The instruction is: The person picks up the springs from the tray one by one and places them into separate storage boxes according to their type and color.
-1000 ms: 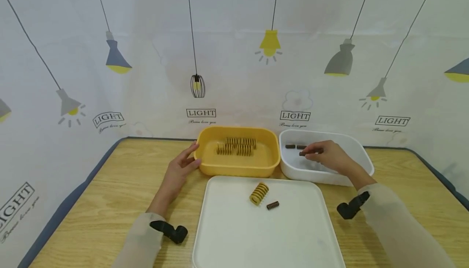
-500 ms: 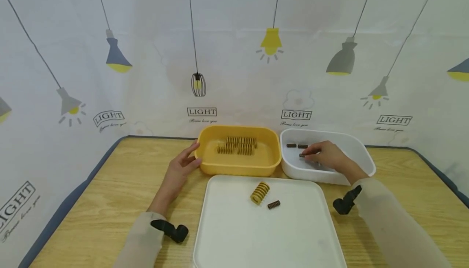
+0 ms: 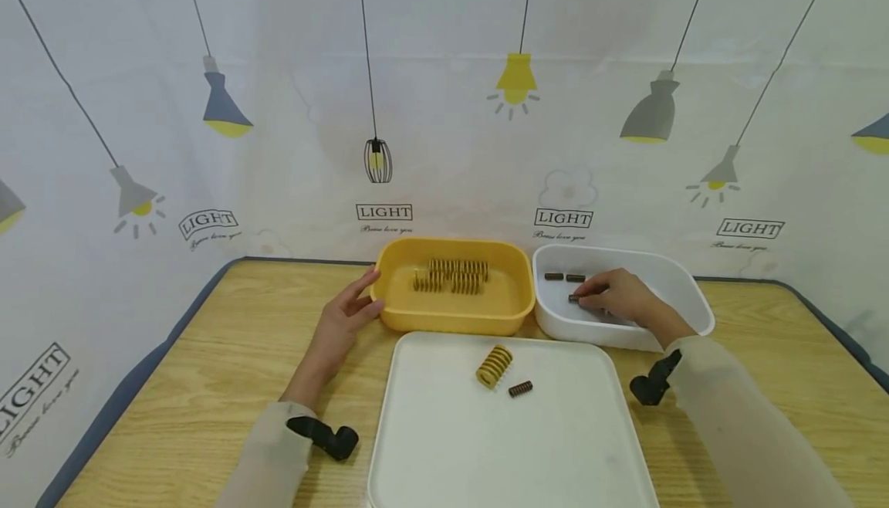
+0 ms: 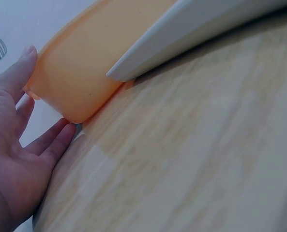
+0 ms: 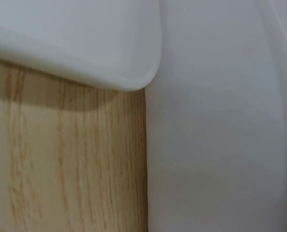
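Backdrop: white curtain (image 3: 444, 106) printed with hanging lamps in grey and yellow and boxed "LIGHT" labels, running across 10 to 2 o'clock behind the work area. Counter (image 3: 229, 353) is light wood grain with a dark blue-grey edge strip (image 3: 125, 392) showing at 8 and 4 o'clock. Lighting even and diffuse, soft shadows only.

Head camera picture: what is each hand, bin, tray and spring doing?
Left hand: open, touching the yellow bin.
Right hand: inside the white bin, fingers on a small dark spring.
Yellow bin: holds yellow springs.
White bin: holds dark springs.
White tray: carries two springs.
Yellow spring: lying on the tray.
Dark spring: lying beside it.
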`<state>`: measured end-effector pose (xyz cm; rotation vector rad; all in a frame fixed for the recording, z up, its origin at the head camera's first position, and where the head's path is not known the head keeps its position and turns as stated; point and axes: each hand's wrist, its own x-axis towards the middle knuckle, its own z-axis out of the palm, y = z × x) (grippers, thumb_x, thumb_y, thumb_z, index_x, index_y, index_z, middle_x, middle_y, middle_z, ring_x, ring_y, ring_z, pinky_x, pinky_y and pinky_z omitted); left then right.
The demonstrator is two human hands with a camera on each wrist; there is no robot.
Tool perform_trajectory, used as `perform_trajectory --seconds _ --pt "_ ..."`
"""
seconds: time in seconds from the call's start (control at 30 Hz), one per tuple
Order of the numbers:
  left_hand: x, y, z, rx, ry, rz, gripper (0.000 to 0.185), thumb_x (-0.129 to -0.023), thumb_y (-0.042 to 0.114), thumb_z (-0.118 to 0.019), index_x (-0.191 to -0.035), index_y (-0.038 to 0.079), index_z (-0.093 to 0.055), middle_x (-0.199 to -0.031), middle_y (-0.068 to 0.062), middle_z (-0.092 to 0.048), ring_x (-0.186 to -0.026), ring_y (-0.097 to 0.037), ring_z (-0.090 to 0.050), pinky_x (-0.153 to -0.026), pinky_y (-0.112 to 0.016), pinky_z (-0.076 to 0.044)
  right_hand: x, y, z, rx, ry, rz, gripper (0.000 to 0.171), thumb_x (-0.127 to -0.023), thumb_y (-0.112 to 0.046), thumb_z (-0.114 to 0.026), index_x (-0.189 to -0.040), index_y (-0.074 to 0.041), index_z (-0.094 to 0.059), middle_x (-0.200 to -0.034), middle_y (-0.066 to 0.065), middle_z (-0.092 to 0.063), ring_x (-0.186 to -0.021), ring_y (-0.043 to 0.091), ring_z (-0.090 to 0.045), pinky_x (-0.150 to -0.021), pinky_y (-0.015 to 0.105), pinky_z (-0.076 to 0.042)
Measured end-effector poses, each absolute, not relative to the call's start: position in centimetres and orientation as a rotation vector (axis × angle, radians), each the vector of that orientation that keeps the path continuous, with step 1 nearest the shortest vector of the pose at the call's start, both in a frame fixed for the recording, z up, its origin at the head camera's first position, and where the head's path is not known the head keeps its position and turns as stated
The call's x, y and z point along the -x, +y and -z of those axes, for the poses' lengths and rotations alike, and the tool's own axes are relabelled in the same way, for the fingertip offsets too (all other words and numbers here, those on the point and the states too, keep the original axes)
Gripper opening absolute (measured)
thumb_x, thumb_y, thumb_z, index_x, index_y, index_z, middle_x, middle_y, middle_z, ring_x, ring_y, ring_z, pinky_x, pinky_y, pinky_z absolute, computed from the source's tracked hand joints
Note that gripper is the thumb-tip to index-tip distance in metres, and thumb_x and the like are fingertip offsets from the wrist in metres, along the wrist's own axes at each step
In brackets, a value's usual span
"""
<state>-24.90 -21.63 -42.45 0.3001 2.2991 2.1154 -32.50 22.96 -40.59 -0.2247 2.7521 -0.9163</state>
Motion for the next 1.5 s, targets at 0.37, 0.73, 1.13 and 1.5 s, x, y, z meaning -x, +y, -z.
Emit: perform_trajectory --seconds 0.37,0.73,1.13,1.5 --pt "24.9 -21.7 42.5 -0.295 2.301 -2.123 0.054 -0.095 0.014 -0.061 -0.145 0.010 -0.041 -0.156 0.000 -0.025 -0.129 -0.035 -0.041 -0.091 -0.018 -0.045 32.9 23.0 40.8 0.171 2.768 0.877 0.020 -0.088 -0.015 -0.070 -0.106 -0.005 -0.072 -0.102 0.010 -0.066 -0.084 0.022 -0.054 -0.068 0.030 -0.047" --pt "24.7 -21.6 42.6 -0.302 2.278 -2.152 0.055 -0.095 0.013 -0.062 -0.145 0.008 -0.041 -0.156 -0.002 -0.025 -0.127 -0.037 -0.042 -0.090 -0.018 -0.046 32.7 22.9 40.6 0.122 2.784 0.890 0.025 -0.087 -0.016 -0.071 -0.109 -0.004 -0.071 -0.105 0.012 -0.066 -0.086 0.023 -0.056 -0.069 0.031 -0.049" --pt "24.6 -21.6 42.6 -0.296 2.297 -2.122 0.055 -0.095 0.015 -0.062 -0.145 0.010 -0.041 -0.155 0.002 -0.026 -0.129 -0.037 -0.041 -0.091 -0.017 -0.045 30.8 22.5 37.1 0.300 2.915 1.090 0.032 -0.093 -0.022 -0.064 -0.120 -0.004 -0.064 -0.118 0.017 -0.061 -0.096 0.030 -0.062 -0.075 0.038 -0.052" --pt "24.8 -21.6 42.3 -0.308 2.288 -2.135 0.055 -0.095 0.012 -0.061 -0.146 0.007 -0.040 -0.156 0.000 -0.026 -0.129 -0.039 -0.040 -0.090 -0.016 -0.045 25.2 20.4 36.2 0.576 2.938 1.219 0.025 -0.089 -0.029 -0.070 -0.110 -0.016 -0.069 -0.110 0.004 -0.066 -0.083 0.020 -0.062 -0.061 0.027 -0.051"
